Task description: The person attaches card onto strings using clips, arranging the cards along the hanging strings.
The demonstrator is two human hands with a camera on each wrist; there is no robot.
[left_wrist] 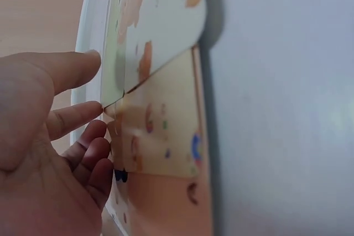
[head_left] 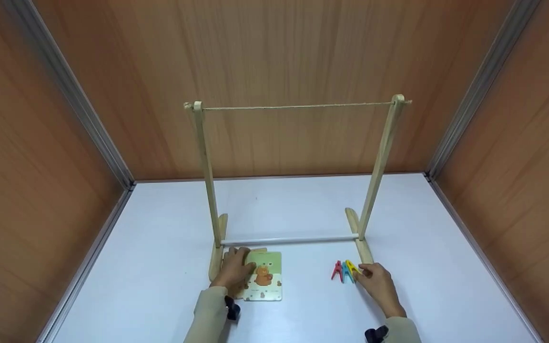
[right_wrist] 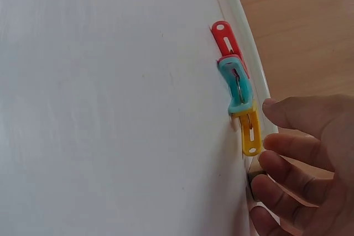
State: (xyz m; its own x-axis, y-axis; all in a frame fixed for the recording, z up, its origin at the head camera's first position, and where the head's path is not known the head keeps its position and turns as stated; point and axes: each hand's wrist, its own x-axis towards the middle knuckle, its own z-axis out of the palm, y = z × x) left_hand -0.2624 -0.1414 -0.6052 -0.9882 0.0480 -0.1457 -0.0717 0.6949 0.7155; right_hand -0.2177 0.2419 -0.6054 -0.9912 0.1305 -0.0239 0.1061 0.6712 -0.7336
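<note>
My left hand (head_left: 233,269) reaches over a few overlapping printed cards. The top one is a green and white card (head_left: 269,276) with a bear picture. In the left wrist view a beige card (left_wrist: 160,120) lies partly beneath it, and my index fingertip meets the cards' edge with the fingers loosely bent. My right hand (head_left: 374,283) is beside three small clothes pegs: a red peg (head_left: 337,270), a blue peg (head_left: 347,272) and a yellow peg (head_left: 352,267). Its thumb and fingers are spread around the yellow peg's end without gripping it; whether they touch it is unclear.
A wooden rack (head_left: 381,166) stands behind the hands, with a string (head_left: 298,106) tied between its post tops and a white rod (head_left: 289,240) low down. Its feet reach forward close to both hands. Wood-grain panels (head_left: 274,57) enclose the white table (head_left: 160,228) on three sides.
</note>
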